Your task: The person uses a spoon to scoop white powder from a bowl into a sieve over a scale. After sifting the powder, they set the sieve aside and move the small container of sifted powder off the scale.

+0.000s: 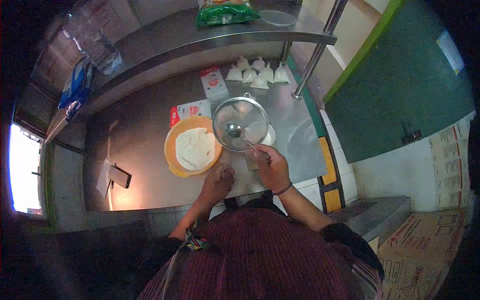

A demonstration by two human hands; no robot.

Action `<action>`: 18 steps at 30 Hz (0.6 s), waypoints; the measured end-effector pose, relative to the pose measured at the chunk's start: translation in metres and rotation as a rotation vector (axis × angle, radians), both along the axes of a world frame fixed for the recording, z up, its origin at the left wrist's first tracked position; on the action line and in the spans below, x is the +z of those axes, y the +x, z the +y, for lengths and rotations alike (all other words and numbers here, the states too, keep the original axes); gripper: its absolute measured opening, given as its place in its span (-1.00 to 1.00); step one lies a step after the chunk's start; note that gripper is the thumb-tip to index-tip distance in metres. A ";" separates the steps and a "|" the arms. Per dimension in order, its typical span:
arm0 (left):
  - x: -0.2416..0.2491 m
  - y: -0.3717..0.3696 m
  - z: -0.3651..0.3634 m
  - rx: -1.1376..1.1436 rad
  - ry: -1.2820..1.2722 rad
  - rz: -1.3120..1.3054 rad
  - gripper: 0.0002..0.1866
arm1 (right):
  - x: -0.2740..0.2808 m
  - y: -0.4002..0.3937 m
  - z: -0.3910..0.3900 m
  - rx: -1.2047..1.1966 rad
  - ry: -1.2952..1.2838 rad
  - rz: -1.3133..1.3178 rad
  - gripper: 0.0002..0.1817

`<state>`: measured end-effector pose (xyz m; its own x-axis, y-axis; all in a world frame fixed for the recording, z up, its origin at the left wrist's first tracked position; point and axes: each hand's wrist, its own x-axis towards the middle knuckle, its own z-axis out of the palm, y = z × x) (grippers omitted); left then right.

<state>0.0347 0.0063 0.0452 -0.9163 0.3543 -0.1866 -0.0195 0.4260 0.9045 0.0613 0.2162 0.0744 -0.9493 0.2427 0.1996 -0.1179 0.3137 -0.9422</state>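
Observation:
My right hand is closed around the thin handle of a metal spoon, whose round bowl lies over the sieve. The wide metal sieve, with a wire loop on its far rim, looks see-through and partly covers a white bowl. Left of it stands an orange plastic basin holding a heap of white flour-like powder. My left hand is curled shut beside the basin's near right edge; what its fingers hold, if anything, cannot be made out.
Red-and-white packets lie behind the basin. Several tied bags of white powder stand at the back under a steel shelf. A phone on a stand is at the left. A metal post rises at the right.

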 end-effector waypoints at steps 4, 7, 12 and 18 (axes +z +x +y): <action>0.014 0.009 -0.013 0.074 0.050 -0.088 -0.77 | 0.004 -0.004 -0.018 0.159 -0.021 -0.098 -0.56; 0.001 0.017 -0.035 0.155 0.084 -0.056 -0.78 | -0.008 -0.014 -0.040 0.218 -0.055 -0.027 -0.59; 0.016 0.027 -0.048 0.335 0.316 -0.217 -0.86 | -0.010 -0.025 -0.066 0.369 -0.008 0.014 -0.65; 0.003 0.033 -0.072 0.407 0.390 -0.244 -0.83 | -0.018 -0.027 -0.085 0.546 -0.173 -0.061 -0.46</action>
<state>0.0679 -0.0655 0.0480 -0.9395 0.0698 -0.3353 -0.3374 -0.0211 0.9411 0.0342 0.1314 0.0561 -0.9546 -0.2621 0.1414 -0.1633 0.0634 -0.9845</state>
